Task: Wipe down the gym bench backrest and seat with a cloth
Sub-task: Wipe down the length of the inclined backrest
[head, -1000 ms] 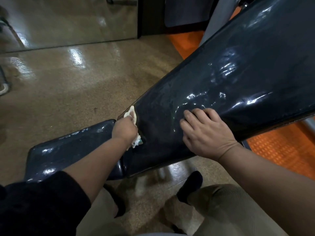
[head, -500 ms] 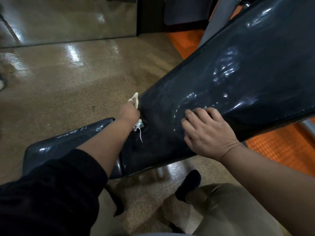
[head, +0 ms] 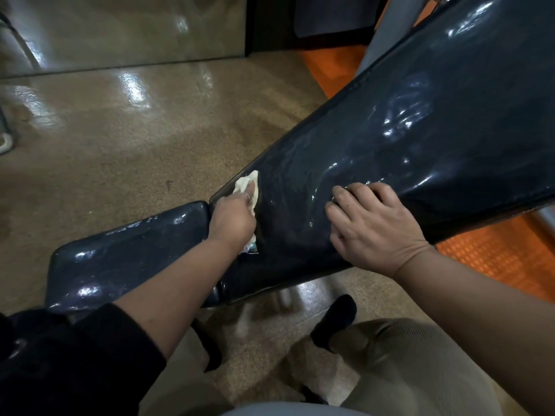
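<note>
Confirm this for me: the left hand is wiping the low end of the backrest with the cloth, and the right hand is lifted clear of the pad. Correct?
Not quite. In the head view the right hand is not lifted clear: it rests on the backrest, fingers curled over the pad. The rest holds: the left hand holds the cloth against the backrest's low end, beside the seat.

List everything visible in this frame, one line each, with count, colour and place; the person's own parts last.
backrest: 1, glossy dark blue, tilted, centre to upper right
seat: 1, dark blue, lower left, beside the backrest's low end
cloth: 1, cream, on the backrest's low end
floor: tan, shiny, left
mat: orange, right
left hand: holds cloth against the backrest
right hand: fingers resting on the backrest
sleeve: 1, black, lower left
shoes: 2, dark, bottom centre
</note>
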